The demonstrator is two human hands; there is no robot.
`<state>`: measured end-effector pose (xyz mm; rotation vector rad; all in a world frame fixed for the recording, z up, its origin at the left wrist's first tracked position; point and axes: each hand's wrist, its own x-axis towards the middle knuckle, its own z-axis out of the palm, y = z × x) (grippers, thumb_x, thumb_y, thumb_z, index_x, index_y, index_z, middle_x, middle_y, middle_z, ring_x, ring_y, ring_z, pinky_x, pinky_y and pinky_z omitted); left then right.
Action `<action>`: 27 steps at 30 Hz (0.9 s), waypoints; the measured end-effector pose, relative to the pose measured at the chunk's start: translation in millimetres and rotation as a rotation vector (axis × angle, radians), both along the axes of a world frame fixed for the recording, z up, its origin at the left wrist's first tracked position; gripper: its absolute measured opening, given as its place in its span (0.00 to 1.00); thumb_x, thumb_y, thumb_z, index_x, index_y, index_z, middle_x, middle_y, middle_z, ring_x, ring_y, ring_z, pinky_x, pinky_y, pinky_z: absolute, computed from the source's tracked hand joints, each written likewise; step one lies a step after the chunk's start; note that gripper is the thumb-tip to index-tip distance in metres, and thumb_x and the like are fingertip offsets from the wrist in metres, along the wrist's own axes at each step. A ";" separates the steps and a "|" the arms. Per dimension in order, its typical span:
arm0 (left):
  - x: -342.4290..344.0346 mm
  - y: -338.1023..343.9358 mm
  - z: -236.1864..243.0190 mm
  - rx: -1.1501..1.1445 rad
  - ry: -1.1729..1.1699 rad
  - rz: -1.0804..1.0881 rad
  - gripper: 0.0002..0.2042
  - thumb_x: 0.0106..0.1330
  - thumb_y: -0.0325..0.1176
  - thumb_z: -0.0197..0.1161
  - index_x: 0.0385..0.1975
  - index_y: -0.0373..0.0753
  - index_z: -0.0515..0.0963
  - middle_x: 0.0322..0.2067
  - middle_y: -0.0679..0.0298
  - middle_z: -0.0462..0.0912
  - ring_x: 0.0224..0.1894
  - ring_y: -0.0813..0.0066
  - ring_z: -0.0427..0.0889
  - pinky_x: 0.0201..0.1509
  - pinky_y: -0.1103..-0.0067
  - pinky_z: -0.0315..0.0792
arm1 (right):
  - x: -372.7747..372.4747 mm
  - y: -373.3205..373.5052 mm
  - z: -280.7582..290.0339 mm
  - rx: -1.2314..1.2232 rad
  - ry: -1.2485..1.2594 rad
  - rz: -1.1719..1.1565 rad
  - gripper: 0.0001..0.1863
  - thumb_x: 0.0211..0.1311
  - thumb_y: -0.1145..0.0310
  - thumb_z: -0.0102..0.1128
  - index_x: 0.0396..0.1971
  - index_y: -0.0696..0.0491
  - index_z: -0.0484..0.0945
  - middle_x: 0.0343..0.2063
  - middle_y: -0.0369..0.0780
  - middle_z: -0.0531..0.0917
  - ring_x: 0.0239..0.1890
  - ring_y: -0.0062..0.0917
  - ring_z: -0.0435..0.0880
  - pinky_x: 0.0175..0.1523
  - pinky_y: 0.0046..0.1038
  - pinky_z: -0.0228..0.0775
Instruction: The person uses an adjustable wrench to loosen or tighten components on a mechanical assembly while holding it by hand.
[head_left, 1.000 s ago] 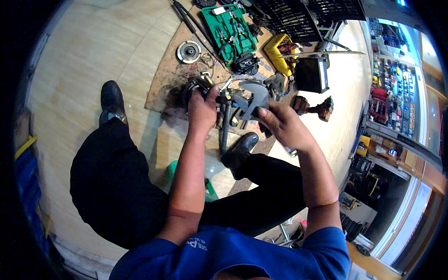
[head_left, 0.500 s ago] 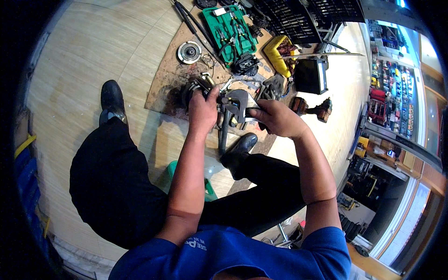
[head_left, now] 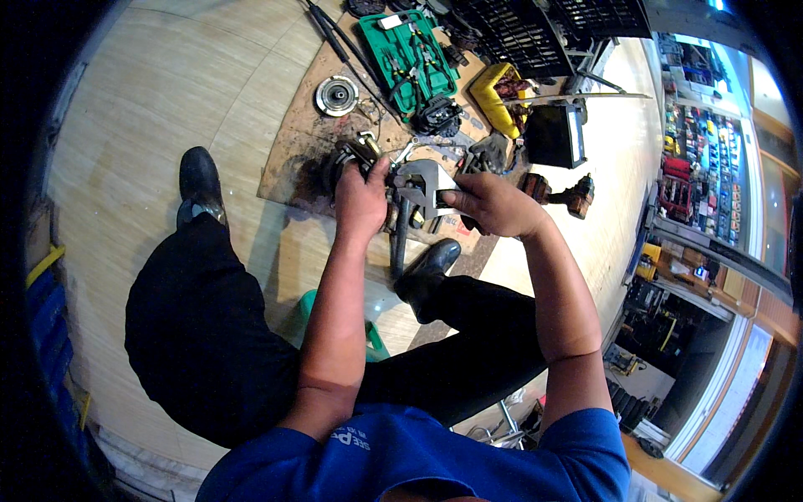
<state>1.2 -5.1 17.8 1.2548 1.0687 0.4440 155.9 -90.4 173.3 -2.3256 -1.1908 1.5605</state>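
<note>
My left hand (head_left: pixel 361 201) is closed around a dark, round machine part (head_left: pixel 341 156) with a metal bracket; much of it is hidden behind the fingers. My right hand (head_left: pixel 499 205) grips a large silver adjustable wrench (head_left: pixel 428 182), thumb along its metal near the head. The wrench's jaws are at the end of the part beside my left hand; whether they touch it, I cannot tell. Below the jaws a dark bar or handle (head_left: pixel 401 238) points toward my right shoe.
Stained cardboard (head_left: pixel 288 163) lies under the work. On it are a green tool case (head_left: pixel 410 63), a round metal disc part (head_left: pixel 338 96) and a yellow container (head_left: pixel 492 96). To the right stand a black box (head_left: pixel 554 135) and a cordless drill (head_left: pixel 577 197). A green stool (head_left: pixel 375 341) shows between my legs.
The wrench head has turned slightly and shifted a little to the left, with my right hand following. My left hand keeps its hold on the part.
</note>
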 end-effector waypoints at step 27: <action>7.1 -11.7 -9.5 -0.096 0.112 0.055 0.24 0.64 0.48 0.64 0.43 0.29 0.74 0.38 0.41 0.82 0.45 0.41 0.80 0.50 0.59 0.71 | -107.3 -28.0 5.9 0.026 0.649 -1.107 0.16 0.74 0.61 0.47 0.50 0.57 0.67 0.28 0.43 0.78 0.22 0.30 0.79 0.28 0.31 0.74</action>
